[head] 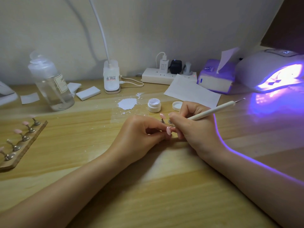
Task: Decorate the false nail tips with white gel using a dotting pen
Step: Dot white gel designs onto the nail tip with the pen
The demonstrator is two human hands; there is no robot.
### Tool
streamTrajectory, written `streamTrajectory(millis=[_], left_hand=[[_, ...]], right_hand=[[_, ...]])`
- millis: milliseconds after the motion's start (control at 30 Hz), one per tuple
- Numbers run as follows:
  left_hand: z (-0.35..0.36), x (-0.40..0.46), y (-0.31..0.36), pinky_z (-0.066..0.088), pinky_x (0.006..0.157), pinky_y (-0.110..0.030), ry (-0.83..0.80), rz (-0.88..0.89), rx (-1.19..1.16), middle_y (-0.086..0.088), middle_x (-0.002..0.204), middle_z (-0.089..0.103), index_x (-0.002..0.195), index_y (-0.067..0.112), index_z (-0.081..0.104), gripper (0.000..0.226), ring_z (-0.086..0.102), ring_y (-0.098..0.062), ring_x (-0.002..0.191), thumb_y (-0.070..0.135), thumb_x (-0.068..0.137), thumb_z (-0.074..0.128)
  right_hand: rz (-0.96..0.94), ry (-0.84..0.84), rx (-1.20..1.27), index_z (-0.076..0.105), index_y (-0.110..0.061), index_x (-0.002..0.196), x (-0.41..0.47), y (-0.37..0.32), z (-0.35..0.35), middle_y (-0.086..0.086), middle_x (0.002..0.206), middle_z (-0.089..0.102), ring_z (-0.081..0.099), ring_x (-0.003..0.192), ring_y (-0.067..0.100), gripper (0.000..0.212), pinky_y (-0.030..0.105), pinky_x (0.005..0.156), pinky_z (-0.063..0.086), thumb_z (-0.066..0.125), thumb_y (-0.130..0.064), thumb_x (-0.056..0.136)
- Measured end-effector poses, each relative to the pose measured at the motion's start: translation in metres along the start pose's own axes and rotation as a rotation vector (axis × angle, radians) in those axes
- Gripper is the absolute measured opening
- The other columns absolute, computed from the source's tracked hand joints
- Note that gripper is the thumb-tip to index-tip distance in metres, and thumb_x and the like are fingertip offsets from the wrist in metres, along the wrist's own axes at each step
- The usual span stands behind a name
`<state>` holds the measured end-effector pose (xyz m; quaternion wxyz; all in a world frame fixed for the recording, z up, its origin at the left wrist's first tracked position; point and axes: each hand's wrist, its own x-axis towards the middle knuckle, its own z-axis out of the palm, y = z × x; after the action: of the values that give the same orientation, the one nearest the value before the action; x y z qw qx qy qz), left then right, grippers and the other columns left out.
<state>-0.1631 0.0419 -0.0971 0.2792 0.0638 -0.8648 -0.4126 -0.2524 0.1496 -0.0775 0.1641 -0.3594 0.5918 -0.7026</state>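
My left hand pinches a pink false nail tip at the middle of the wooden table. My right hand grips a cream dotting pen, whose lower tip touches that nail. Just behind my fingers a second pink tip stands on a small metal stand, with another stand beside it partly hidden. An open white gel jar sits behind, its lid lying to the right. At the left, a wooden holder strip carries several stands with pink tips.
A lit UV nail lamp glows purple at the right, next to a tissue box. A clear pump bottle, white pads, a desk lamp base, a power strip, a paper sheet and a white smear lie behind.
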Motion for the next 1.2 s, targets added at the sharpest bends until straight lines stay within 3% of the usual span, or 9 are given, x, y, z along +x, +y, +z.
streamTrajectory(millis=[600, 1200], left_hand=[[0.0001, -0.0003, -0.0003, 0.050, 0.064, -0.038, 0.001, 0.004, 0.011, 0.002, 0.074, 0.072, 0.080, 0.014, 0.076, 0.010, 0.065, -0.017, 0.067, 0.006, 0.074, 0.074], [-0.0001, 0.0005, -0.0011, 0.051, 0.066, -0.047, 0.003, -0.001, -0.001, -0.002, 0.074, 0.073, 0.082, 0.014, 0.076, 0.012, 0.066, -0.028, 0.070, 0.005, 0.074, 0.074]], right_hand=[[0.000, -0.015, -0.005, 0.037, -0.007, 0.053, 0.0002, 0.0014, -0.0002, -0.006, 0.029, 0.044, 0.043, 0.028, 0.001, 0.037, 0.011, 0.036, 0.034, 0.056, 0.008, 0.080], [0.009, -0.012, 0.002, 0.036, -0.007, 0.053, 0.0002, 0.0006, 0.0005, -0.007, 0.030, 0.044, 0.045, 0.029, 0.000, 0.036, 0.012, 0.037, 0.036, 0.056, 0.007, 0.079]])
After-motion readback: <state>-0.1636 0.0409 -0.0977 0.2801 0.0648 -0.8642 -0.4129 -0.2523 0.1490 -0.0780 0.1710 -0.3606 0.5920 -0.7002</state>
